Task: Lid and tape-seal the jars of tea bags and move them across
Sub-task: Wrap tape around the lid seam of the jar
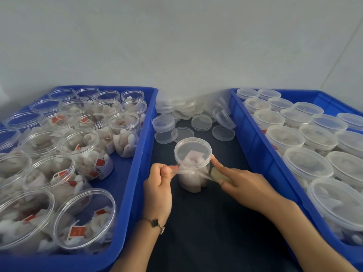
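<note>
Jar: lidded, upright on the dark worktop, dead centre between the two blue trays.
Left tray: packed with open jars of tea bags, no lids on.
Right tray: rows of lidded jars.
Loose lids: heaped behind the jar, against the wall.
Right hand: grip curled round a tape roll, forefinger out, tip on the lid's rim.
Left hand: grip pinching the clear tape, stretched across the jar just under the lid.
</note>
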